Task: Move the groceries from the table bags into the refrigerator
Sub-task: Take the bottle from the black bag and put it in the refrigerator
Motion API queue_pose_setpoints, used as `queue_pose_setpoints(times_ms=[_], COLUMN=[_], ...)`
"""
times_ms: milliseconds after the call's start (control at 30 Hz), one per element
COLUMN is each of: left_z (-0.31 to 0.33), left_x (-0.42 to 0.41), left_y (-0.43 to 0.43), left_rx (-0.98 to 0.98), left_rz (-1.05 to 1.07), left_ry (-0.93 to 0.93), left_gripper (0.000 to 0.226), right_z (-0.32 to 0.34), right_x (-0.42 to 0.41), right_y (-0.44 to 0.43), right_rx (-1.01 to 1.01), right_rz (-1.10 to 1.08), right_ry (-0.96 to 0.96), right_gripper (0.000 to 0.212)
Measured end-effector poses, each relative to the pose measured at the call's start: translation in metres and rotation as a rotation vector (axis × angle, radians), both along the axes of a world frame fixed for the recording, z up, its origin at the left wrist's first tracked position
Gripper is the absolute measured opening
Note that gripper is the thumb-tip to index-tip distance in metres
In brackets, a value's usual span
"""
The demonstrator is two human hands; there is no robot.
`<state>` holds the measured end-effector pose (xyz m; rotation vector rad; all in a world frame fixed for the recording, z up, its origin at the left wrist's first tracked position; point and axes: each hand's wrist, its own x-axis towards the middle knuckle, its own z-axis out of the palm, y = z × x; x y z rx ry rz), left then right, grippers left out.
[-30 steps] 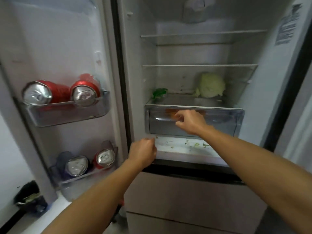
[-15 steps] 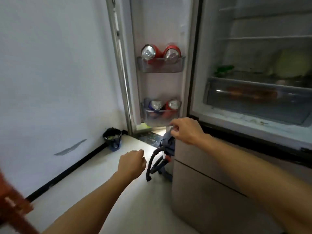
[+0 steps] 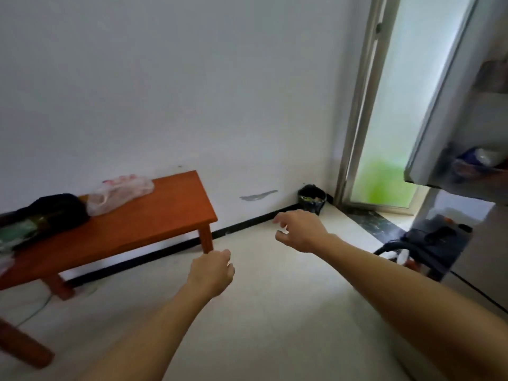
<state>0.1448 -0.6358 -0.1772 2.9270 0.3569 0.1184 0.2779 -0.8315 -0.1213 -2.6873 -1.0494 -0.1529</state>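
Note:
A low orange wooden table (image 3: 143,224) stands against the white wall at the left. On it lie a clear plastic bag (image 3: 121,192) with pink items inside, a black bag (image 3: 55,210) and a green-printed bag (image 3: 16,235) at the far left edge. My left hand (image 3: 211,273) hovers over the floor near the table's right leg, fingers curled, holding nothing. My right hand (image 3: 301,231) is held out further right, fingers loosely bent and empty. The open refrigerator door (image 3: 445,111) shows at the right edge, with blurred items in its lower shelf.
A small black bin (image 3: 312,198) sits in the corner by a frosted glass door (image 3: 395,119). A dark machine with hoses (image 3: 428,246) stands on the floor beside the refrigerator's lower part. Pale floor stretches between me and the table.
My view has swung left from the refrigerator's inside to the wall and the table. Both hands have come away from the fridge drawer and hold nothing.

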Motion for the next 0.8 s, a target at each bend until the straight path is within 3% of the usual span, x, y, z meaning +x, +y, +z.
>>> queue_pose_setpoints(times_ms=[133, 267, 400, 533, 800], left_z=[0.009, 0.012, 0.009, -0.006, -0.029], left_x=[-0.058, -0.111, -0.145, -0.16, -0.139], left_y=[0.12, 0.229, 0.303, 0.363, 0.504], left_rx=[0.066, 0.097, 0.076, 0.015, 0.022], left_rz=[0.144, 0.3, 0.416, 0.478, 0.571], left_ry=[0.008, 0.023, 0.022, 0.035, 0.058], left_gripper=[0.017, 0.021, 0.02, 0.019, 0.019], right_z=[-0.001, -0.002, 0.002, -0.004, -0.047], right_x=[-0.031, -0.065, -0.083, -0.082, -0.043], right_y=[0.136, 0.252, 0.342, 0.424, 0.594], right_rx=[0.02, -0.003, -0.045, -0.047, -0.033], right_rz=[0.111, 0.248, 0.356, 0.436, 0.547], right_ry=[0.01, 0.037, 0.023, 0.014, 0.049], right_gripper=[0.037, 0.021, 0.024, 0.036, 0.039])
